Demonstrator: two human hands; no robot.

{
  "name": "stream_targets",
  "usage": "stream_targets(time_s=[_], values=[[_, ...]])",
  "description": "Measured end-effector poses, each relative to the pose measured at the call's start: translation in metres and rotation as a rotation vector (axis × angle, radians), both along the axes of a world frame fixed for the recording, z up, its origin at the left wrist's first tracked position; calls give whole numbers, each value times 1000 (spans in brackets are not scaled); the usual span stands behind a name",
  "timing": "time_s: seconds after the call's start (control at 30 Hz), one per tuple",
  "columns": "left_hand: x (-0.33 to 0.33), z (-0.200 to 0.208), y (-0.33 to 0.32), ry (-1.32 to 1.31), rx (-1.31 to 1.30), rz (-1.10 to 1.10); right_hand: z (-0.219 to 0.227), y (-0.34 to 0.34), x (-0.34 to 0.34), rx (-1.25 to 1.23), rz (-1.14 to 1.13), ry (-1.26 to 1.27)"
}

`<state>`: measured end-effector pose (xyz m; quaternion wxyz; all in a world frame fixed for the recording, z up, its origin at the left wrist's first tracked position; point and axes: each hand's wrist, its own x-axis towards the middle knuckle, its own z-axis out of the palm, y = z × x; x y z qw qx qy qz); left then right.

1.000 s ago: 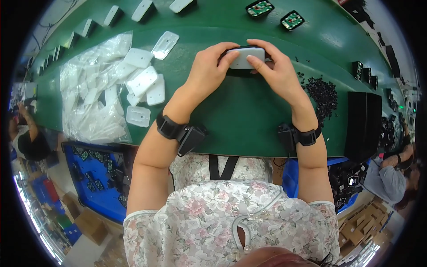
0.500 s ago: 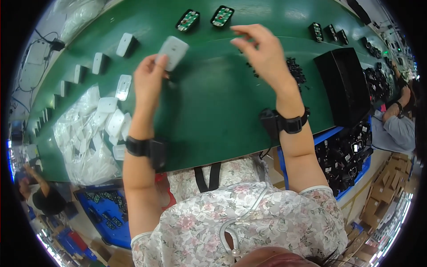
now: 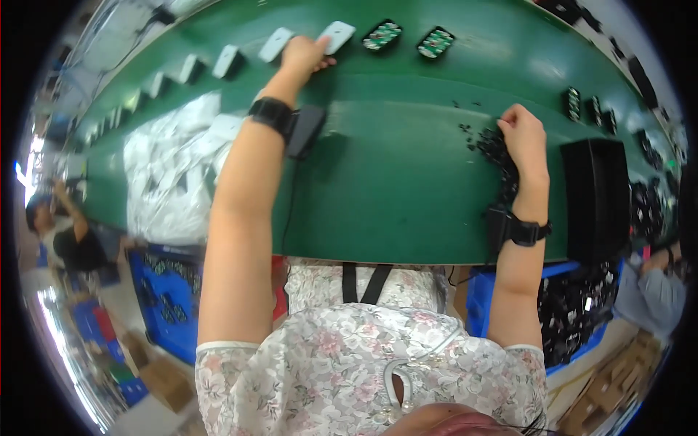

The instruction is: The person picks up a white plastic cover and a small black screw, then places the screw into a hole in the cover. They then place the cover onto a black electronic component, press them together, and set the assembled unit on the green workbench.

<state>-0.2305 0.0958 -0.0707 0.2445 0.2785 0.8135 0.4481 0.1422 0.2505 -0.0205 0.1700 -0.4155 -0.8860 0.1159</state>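
Observation:
At the far side of the table, my left hand [image 3: 305,57] is closed on the near edge of a white plastic cover [image 3: 338,36], which has rounded corners and a small hole. Left of that cover stands another white cover [image 3: 275,45], close to my wrist. Two black housings with green circuit boards, one nearer [image 3: 382,35] and one farther right [image 3: 436,43], lie to the right of my left hand. My right hand [image 3: 525,136] has its fingers pinched together at a pile of small black parts [image 3: 493,145]; what they hold is too small to make out.
A row of white covers [image 3: 227,62] runs off to the left, above a clear plastic bag of white covers [image 3: 171,174]. Right of my right arm stands a black bin [image 3: 598,196]. Blue crates [image 3: 480,301] sit below the table edge. Other people work at both sides.
My left hand has carried the white cover away and set it down by the housings at the far side. My right hand has come down to the small black parts, fingers closing.

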Motion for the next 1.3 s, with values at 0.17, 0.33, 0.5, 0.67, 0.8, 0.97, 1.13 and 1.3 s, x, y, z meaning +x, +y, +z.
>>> stream_targets(time_s=[0.17,0.33,0.5,0.67,0.8,0.97,1.13,1.3], values=[[17,43,-17,273,-339,8,-11,8,6,40,4,-15],[2,81,-96,436,37,121,1,8,10,13,-26,67],[-11,84,-193,768,7,-62,11,1,4,135,-20,177],[33,69,-210,822,-418,-102,-3,-7,-14,-239,181,517],[36,46,-213,1125,-347,-283,8,-43,-33,-435,310,630],[31,43,-197,1014,-591,-209,21,-76,-50,-592,380,675],[59,70,-167,1375,-187,45,31,-97,-64,-742,394,781],[101,72,-108,1325,106,-27,31,-105,-69,-985,465,905]])
